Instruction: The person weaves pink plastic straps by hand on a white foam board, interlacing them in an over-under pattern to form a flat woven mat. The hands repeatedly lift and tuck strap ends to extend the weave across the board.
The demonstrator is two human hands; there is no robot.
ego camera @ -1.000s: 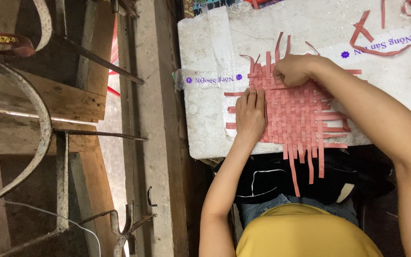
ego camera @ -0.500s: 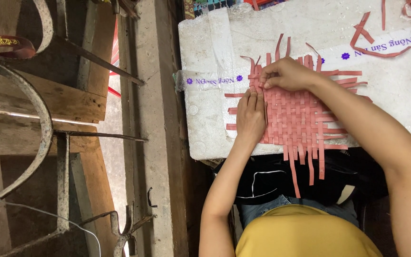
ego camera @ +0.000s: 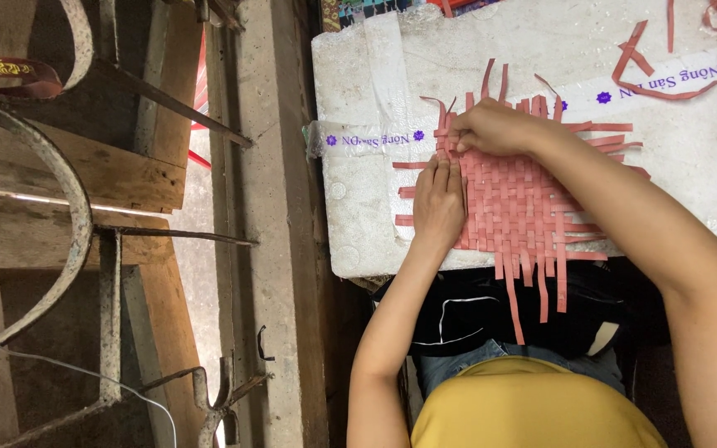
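Both hands press fingers-together on the pink woven mat [ego camera: 524, 207] atop the foam box [ego camera: 358, 216].

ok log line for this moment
left hand: flat on woven pink mat | right hand: at mat's far edge | mat on white foam box

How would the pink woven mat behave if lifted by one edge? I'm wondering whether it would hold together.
The woven mat would probably flop: its thin strips droop over the edge of the white foam box. Loose ends stick out all round, so outer strips might slide free. The left hand lies flat on it and the right hand pinches its far edge, which hints it shifts easily.
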